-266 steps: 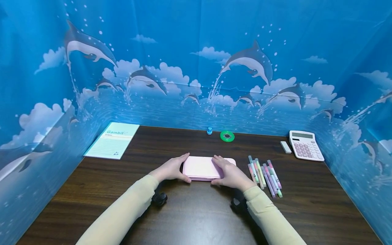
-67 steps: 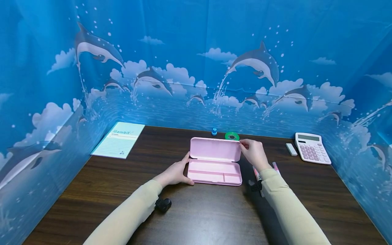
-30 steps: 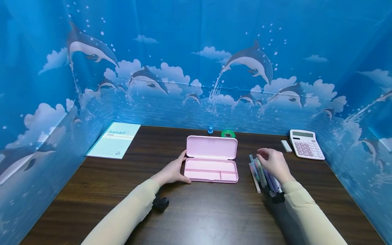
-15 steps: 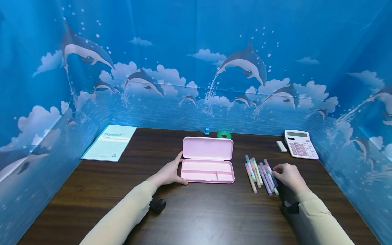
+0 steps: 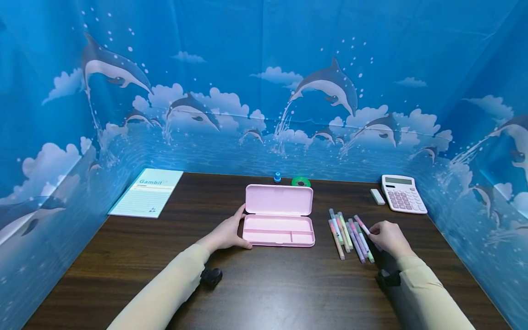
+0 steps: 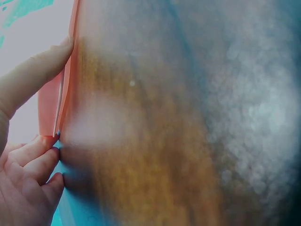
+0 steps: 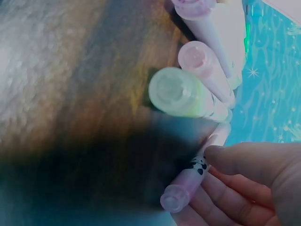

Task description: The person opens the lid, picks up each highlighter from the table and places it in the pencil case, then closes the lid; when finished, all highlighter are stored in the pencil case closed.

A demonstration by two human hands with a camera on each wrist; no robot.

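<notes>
A pink pencil case [image 5: 278, 223] lies with its lid raised; its tray has several compartments and nothing in them. My left hand [image 5: 226, 233] grips the case's left end, thumb at the front and fingers along the side. In the left wrist view the thumb and fingers of the left hand [image 6: 35, 165] are on the pink case edge [image 6: 49, 108]. To the right, my right hand [image 5: 389, 238] pinches a pink-and-white marker [image 5: 361, 224] at the right side of a row of pastel markers [image 5: 345, 233]. The right wrist view shows that marker [image 7: 181, 188] between thumb and fingers.
A notepad [image 5: 146, 192] lies at the back left. Behind the case are a small blue object [image 5: 277, 177] and a green ring-shaped roll [image 5: 301, 182]. A white eraser-like block [image 5: 377, 196] and a calculator [image 5: 403, 194] stand at the back right of the wooden table [image 5: 272, 288].
The pencil case has been opened. My right hand has left the lid, moved right to the markers and taken hold of one, now angled apart from the row. My left hand stays at the case.
</notes>
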